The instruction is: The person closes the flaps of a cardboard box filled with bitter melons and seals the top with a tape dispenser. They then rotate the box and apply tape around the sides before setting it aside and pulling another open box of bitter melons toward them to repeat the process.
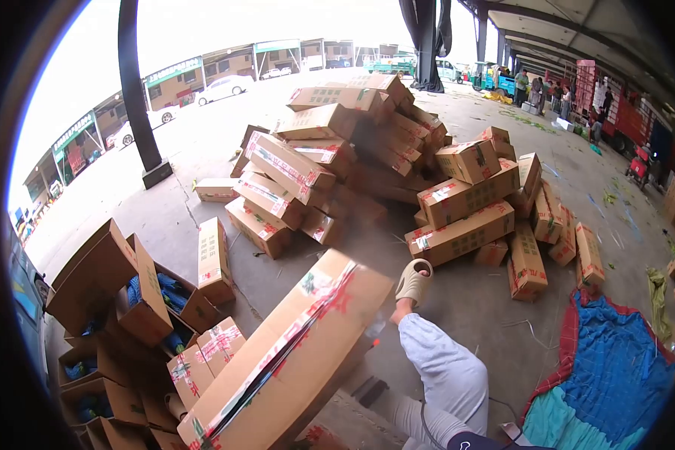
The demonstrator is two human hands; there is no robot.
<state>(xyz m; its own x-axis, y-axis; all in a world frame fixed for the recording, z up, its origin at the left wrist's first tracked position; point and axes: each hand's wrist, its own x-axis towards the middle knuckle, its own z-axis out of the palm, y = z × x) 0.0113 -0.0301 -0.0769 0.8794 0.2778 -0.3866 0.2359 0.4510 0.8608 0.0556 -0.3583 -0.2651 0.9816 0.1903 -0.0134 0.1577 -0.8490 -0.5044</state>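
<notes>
A long cardboard carton (285, 349) with red print lies slantwise in front of me, large in view. Its top flaps leave a narrow dark gap along the middle, and shiny tape covers the far end. Neither of my hands can be made out; the carton hides what is behind and beneath it. Just right of the carton shows a small orange-red spot (376, 343), too small to name. My leg (446, 364) in light trousers stretches forward, with a beige sandal (414, 283) on the foot.
A big heap of taped cartons (292, 169) rises ahead, and more cartons (469, 202) lie to its right. At left stand open cartons (112, 401) with blue-wrapped contents. A blue cloth (615, 367) covers floor at right. A dark post (137, 90) stands at left; people (536, 91) are far back.
</notes>
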